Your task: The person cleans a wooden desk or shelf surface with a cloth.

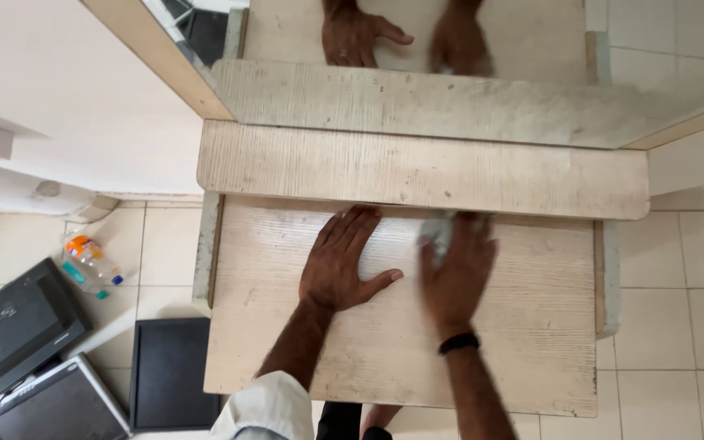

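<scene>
Evenly, we press our left hand (342,265) flat and open on the pale wooden tabletop (531,326) while our right hand (456,273), beside it, spreads over a crumpled cloth (437,231), wiping with steady pressure.

Camera: a single view, worn on the person's head.
Direction: it looks almost straight down over a pale wooden tabletop (385,358), with the tiled floor (670,326) showing on both sides.
Nearness: close; the left hand (344,261) and right hand (456,273) sit mid-frame, forearms entering from the bottom edge.
Top of frame: a raised shelf (417,167) runs across, and above it a mirror (531,37) throws back the same tabletop and hands from the opposite side.
Shared ground: no second camera; only the mirror repeats the scene.
</scene>
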